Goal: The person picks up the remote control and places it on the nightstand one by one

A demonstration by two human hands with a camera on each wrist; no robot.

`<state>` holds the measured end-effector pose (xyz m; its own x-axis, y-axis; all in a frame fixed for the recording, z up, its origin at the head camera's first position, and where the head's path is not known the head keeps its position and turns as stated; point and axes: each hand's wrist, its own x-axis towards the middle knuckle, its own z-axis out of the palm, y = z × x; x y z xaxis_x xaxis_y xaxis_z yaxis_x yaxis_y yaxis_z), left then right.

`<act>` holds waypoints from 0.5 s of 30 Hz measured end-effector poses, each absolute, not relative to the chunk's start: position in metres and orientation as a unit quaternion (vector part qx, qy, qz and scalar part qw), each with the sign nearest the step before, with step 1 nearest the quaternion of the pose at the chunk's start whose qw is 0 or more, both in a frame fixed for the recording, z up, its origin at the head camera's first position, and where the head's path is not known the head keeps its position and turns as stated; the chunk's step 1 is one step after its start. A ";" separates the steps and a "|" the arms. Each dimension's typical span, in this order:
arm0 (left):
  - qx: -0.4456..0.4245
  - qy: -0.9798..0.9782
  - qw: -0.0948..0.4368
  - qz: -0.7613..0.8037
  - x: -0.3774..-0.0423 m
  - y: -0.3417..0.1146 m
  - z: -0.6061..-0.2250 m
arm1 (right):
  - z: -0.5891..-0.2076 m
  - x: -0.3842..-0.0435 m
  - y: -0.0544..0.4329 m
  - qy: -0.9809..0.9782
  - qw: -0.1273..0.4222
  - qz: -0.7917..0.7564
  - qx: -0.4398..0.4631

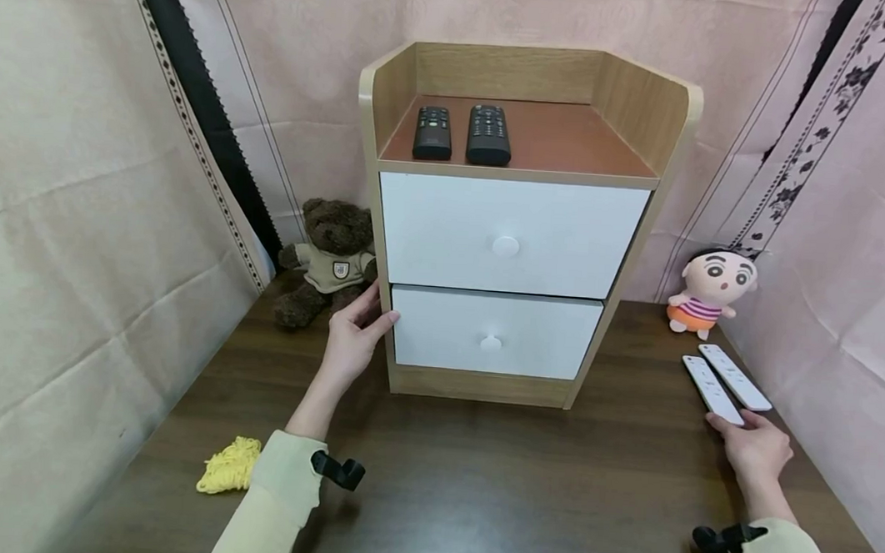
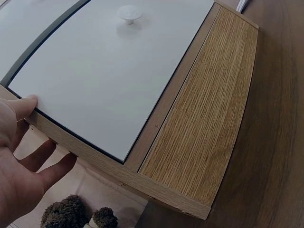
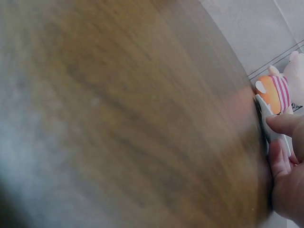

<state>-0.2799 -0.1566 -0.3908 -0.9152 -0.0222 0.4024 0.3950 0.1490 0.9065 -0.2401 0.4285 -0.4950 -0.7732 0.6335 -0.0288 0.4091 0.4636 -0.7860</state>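
Note:
A small wooden cabinet (image 1: 482,387) with two white drawers (image 1: 445,226) stands on the brown table. My left hand (image 1: 352,339) holds its left side edge, thumb (image 2: 28,105) on the front and the other fingers spread along the outer side. Both drawers are closed. On the right, my right hand (image 1: 758,450) pinches the near end of a white remote control (image 1: 710,389) between thumb and fingers. A second white remote control (image 1: 735,377) lies just right of it, nearly parallel. Two black remote controls, one smaller (image 1: 432,134) and one larger (image 1: 489,135), lie on the cabinet's top.
A brown teddy bear (image 1: 334,258) sits left of the cabinet, near my left hand. A cartoon doll (image 1: 712,291) in orange shorts sits behind the white remotes. Yellow yarn (image 1: 230,466) lies beside my left sleeve. Pale cloth curtains (image 1: 849,248) border the table (image 1: 514,489).

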 end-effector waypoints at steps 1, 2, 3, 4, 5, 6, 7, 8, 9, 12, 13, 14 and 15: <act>-0.126 -0.740 0.163 -0.640 -0.280 -0.157 -0.391 | -0.495 -0.239 0.428 -0.842 0.136 0.420 -0.310; -0.126 -0.740 0.163 -0.640 -0.279 -0.156 -0.391 | -0.496 -0.238 0.429 -0.838 0.137 0.425 -0.312; -0.125 -0.740 0.162 -0.640 -0.279 -0.156 -0.391 | -0.496 -0.238 0.429 -0.834 0.140 0.430 -0.315; -0.126 -0.740 0.163 -0.641 -0.279 -0.156 -0.391 | -0.497 -0.237 0.429 -0.831 0.143 0.435 -0.316; -0.127 -0.739 0.163 -0.641 -0.279 -0.156 -0.391 | -0.497 -0.236 0.429 -0.826 0.145 0.440 -0.320; -0.127 -0.739 0.163 -0.641 -0.279 -0.156 -0.391 | -0.497 -0.236 0.429 -0.821 0.149 0.445 -0.324; -0.127 -0.739 0.163 -0.641 -0.279 -0.156 -0.391 | -0.497 -0.235 0.429 -0.817 0.153 0.449 -0.329; -0.127 -0.739 0.163 -0.641 -0.279 -0.156 -0.391 | -0.497 -0.235 0.429 -0.809 0.156 0.456 -0.335; -0.127 -0.739 0.165 -0.641 -0.279 -0.156 -0.392 | -0.496 -0.235 0.429 -0.802 0.159 0.464 -0.340; -0.127 -0.739 0.166 -0.641 -0.279 -0.156 -0.391 | -0.494 -0.234 0.430 -0.774 0.169 0.501 -0.348; -0.127 -0.739 0.167 -0.640 -0.279 -0.156 -0.391 | -0.494 -0.233 0.431 -0.757 0.174 0.524 -0.349; -0.128 -0.738 0.168 -0.641 -0.279 -0.156 -0.392 | -0.493 -0.233 0.431 -0.735 0.180 0.554 -0.347; -0.128 -0.738 0.168 -0.641 -0.279 -0.156 -0.392 | -0.493 -0.232 0.432 -0.712 0.187 0.582 -0.344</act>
